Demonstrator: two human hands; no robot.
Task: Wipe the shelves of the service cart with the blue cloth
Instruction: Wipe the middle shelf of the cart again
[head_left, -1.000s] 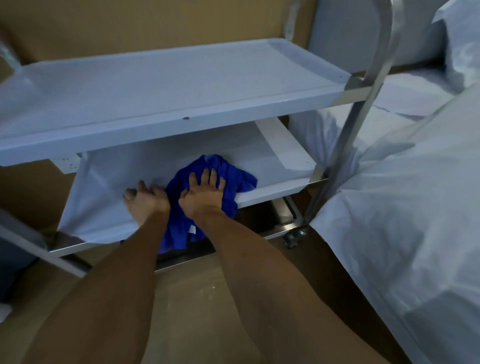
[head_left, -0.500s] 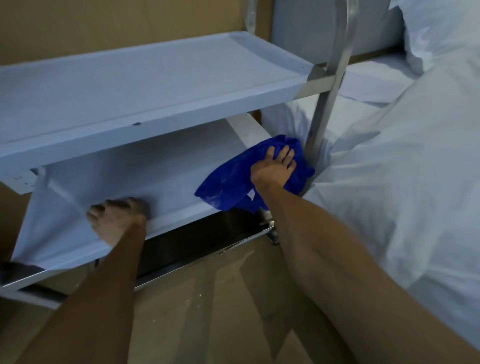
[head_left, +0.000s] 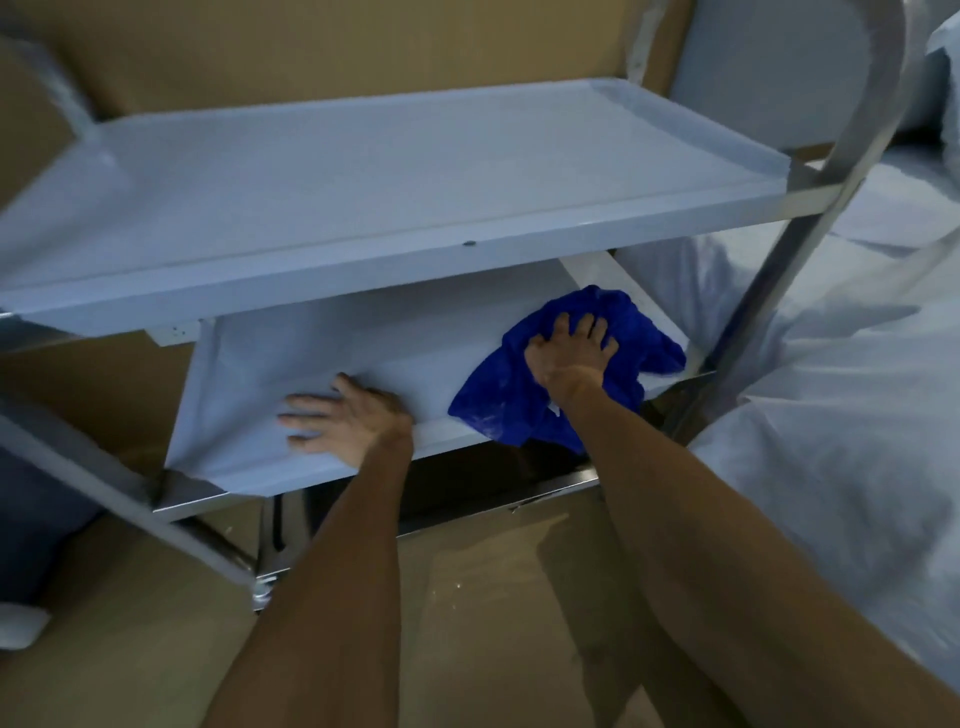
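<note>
A dim room with a brown floor and white bedding (head_left: 841, 426) heaped to the right holds the service cart (head_left: 769, 291). The blue cloth (head_left: 498, 400) lies bunched at the right end of the middle shelf (head_left: 395, 343), part of it drooping over the front edge. The right hand (head_left: 569, 353) presses down on it, fingers (head_left: 587, 325) spread and slightly curled into the fabric, more a pushing hold than a tight clench. The left hand (head_left: 337, 415) rests flat on the same shelf near its front edge, fingers (head_left: 298, 418) straight and released, holding nothing, seemingly steadying the cart. Wiping of this shelf appears underway; whether the top shelf (head_left: 415, 171) is done cannot be told, and the dark bottom shelf likely remains.
</note>
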